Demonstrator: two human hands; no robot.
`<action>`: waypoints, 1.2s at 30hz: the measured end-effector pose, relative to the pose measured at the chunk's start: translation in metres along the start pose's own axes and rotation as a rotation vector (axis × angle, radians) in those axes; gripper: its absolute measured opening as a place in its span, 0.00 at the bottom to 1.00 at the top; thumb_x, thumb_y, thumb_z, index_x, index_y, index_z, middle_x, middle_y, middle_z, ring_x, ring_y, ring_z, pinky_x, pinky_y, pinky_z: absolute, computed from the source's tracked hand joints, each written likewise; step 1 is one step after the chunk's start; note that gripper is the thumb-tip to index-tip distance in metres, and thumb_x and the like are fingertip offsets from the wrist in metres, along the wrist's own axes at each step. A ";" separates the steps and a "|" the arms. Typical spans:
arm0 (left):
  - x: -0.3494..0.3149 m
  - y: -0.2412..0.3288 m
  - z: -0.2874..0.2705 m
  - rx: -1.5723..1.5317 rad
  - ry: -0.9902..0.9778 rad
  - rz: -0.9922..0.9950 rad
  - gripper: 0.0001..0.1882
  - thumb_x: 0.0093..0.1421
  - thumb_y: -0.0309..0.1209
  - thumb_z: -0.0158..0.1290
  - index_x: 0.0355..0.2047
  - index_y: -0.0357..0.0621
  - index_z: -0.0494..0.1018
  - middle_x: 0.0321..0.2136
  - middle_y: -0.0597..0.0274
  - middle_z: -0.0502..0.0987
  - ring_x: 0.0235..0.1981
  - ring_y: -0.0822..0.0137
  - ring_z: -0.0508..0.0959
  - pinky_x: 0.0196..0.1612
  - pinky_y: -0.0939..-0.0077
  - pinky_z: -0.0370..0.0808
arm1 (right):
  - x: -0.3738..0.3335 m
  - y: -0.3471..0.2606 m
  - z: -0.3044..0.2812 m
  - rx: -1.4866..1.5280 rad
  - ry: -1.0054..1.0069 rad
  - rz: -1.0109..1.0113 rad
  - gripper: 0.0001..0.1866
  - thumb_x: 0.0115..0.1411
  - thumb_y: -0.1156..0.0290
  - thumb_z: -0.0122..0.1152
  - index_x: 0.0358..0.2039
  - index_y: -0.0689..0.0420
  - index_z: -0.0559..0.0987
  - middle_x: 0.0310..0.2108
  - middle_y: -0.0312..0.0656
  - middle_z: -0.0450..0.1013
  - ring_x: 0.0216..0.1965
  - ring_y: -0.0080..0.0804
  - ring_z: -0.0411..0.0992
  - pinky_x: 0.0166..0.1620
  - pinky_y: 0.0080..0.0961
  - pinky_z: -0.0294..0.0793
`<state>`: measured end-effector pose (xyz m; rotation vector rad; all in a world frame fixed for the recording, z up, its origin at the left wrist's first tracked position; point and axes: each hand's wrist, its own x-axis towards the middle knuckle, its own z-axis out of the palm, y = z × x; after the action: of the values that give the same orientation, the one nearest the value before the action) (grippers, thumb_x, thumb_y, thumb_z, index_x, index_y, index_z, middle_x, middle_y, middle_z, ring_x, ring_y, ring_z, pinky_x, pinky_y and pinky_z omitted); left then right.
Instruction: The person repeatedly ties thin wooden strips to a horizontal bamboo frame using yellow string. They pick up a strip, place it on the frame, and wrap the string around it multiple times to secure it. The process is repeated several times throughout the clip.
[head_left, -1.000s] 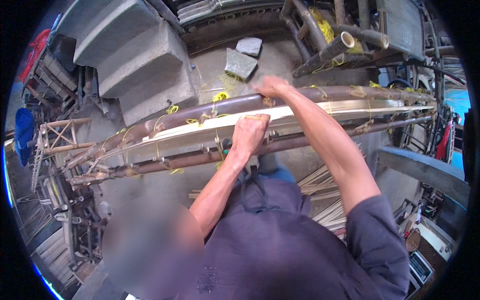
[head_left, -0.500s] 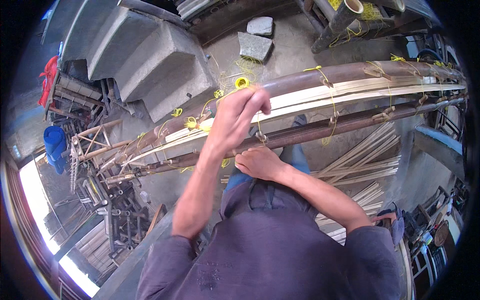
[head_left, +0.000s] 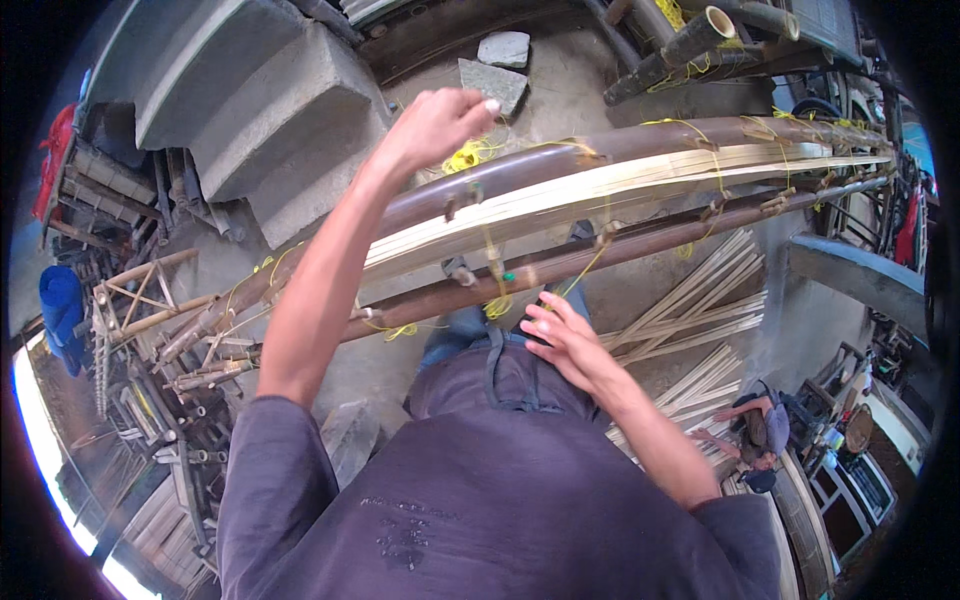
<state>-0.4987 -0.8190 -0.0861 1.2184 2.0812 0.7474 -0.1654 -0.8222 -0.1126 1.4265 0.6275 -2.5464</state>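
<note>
A long dark pole [head_left: 640,150] on the far side and a thinner near pole [head_left: 560,262] run across in front of me. Pale split strips [head_left: 560,205] lie lengthwise between them. Yellow string, tied around both poles, spans the gap in several places. My left hand [head_left: 440,125] is closed above the far pole, beside a yellow string coil [head_left: 468,155]; what its fingers hold, if anything, cannot be made out. Just on my side of the near pole, my right hand [head_left: 565,345] has its fingers apart, next to a slanting yellow string [head_left: 585,270].
Concrete steps [head_left: 270,120] rise at the far left. Two stone slabs [head_left: 492,85] lie beyond the far pole. Loose pale strips [head_left: 690,310] are spread on the floor at right. Another person [head_left: 760,430] is at the lower right. Bamboo frames [head_left: 150,290] stand left.
My left hand has risen away from the strips, outward and to the left. My right hand has spread its fingers and shifted right. The whole view has shifted slightly.
</note>
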 end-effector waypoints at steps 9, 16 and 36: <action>-0.147 -0.005 0.067 -0.047 0.269 0.280 0.15 0.56 0.24 0.49 0.45 0.40 0.73 0.46 0.48 0.75 0.48 0.50 0.74 0.51 0.61 0.71 | -0.096 -0.091 0.132 -1.946 0.070 -1.054 0.11 0.60 0.63 0.56 0.27 0.57 0.75 0.26 0.44 0.72 0.29 0.44 0.72 0.36 0.41 0.69; -0.144 0.012 0.045 -0.773 0.441 0.002 0.12 0.64 0.32 0.47 0.37 0.37 0.77 0.35 0.54 0.80 0.38 0.63 0.79 0.43 0.69 0.73 | 0.009 -0.176 0.270 -1.968 -0.396 -1.325 0.25 0.57 0.49 0.59 0.39 0.63 0.77 0.38 0.47 0.74 0.42 0.44 0.73 0.44 0.36 0.72; -0.120 0.022 0.038 -1.436 0.584 -0.051 0.14 0.69 0.43 0.39 0.32 0.49 0.64 0.24 0.73 0.59 0.30 0.75 0.67 0.49 0.58 0.76 | 0.150 -0.159 0.161 -1.846 0.150 -0.670 0.16 0.58 0.59 0.55 0.42 0.54 0.81 0.43 0.44 0.77 0.43 0.33 0.76 0.43 0.31 0.75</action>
<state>-0.4114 -0.9104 -0.0691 0.1027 1.2354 2.1740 -0.4229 -0.7385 -0.1206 0.5629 2.6265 -0.8533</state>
